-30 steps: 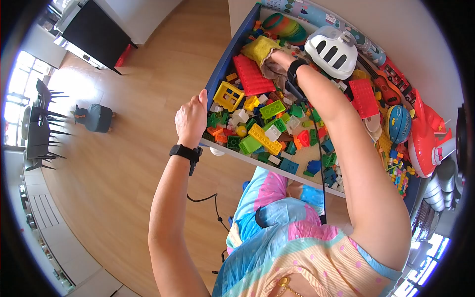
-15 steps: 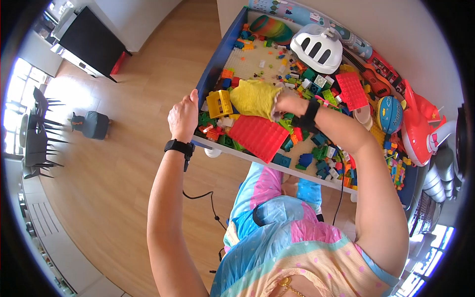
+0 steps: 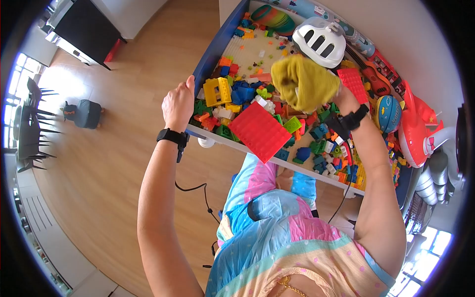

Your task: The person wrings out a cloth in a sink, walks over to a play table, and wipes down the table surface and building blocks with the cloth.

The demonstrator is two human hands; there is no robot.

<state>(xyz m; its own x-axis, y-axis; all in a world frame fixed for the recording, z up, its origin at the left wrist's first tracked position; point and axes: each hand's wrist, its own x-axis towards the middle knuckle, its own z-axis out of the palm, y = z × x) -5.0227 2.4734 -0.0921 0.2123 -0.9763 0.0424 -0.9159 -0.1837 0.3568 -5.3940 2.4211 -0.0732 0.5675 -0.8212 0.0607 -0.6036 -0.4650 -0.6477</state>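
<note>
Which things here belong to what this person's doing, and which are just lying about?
Likely in the job:
yellow cloth, in the right hand
toy bricks around it
blue-sided tray, left hand at its edge

Apparently lying about:
white helmet
toy guitar
blue ball
red inflatable

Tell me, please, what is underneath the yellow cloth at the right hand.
The yellow cloth at the right hand covers whatever is directly beneath, so that cannot be seen. Past its lower edge, a lime-green brick shows among other loose bricks.
</note>
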